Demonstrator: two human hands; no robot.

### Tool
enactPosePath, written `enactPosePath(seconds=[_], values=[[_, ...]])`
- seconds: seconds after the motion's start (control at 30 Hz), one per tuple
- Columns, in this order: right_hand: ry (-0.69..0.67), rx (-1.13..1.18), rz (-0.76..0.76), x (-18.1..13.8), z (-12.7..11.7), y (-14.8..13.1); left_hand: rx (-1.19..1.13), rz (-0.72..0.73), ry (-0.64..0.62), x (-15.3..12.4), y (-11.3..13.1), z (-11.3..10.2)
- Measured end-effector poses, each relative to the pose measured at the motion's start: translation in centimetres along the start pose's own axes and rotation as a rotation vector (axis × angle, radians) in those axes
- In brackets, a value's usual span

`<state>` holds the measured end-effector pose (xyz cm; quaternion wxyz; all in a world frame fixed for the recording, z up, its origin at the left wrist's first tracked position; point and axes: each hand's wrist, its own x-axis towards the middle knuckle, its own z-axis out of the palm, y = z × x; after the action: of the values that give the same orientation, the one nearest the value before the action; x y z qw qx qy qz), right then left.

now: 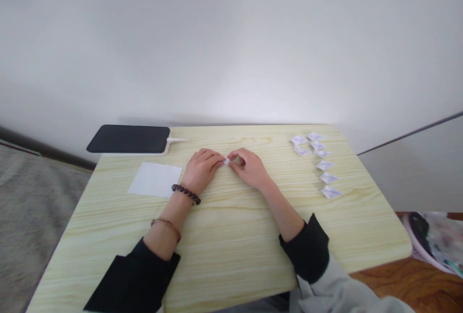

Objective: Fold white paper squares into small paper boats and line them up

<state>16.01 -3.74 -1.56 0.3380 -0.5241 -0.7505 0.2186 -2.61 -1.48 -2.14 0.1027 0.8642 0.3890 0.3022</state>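
You face a softly lit white wall across the top of the frame, a dark seam slanting at the right. Your pale wood-grain bench stands against it below, with a grey textured surface at lower left and brown wood floor beside a pinkish-rimmed container at lower right.

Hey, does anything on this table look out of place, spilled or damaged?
The black-screened device at the table's back left corner looks a bit out of place: its left end seems to jut past the edge. I see no spill or obvious damage.
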Motion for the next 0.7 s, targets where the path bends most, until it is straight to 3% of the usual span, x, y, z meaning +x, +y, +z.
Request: enactPosePath(seconds=[0.17,0.47,0.7], values=[[-0.026,0.022,-0.023,-0.05,-0.15,0.33,-0.031,0.0,0.049,0.0,0.09,-0.03],[0.115,0.09,-0.089,-0.21,0.18,0.26,-0.032,0.043,0.104,0.07,0.61,-0.06],[0.189,0.082,-0.083,-0.31,0.82,0.02,0.096,0.043,0.199,-0.07,0.39,-0.04]])
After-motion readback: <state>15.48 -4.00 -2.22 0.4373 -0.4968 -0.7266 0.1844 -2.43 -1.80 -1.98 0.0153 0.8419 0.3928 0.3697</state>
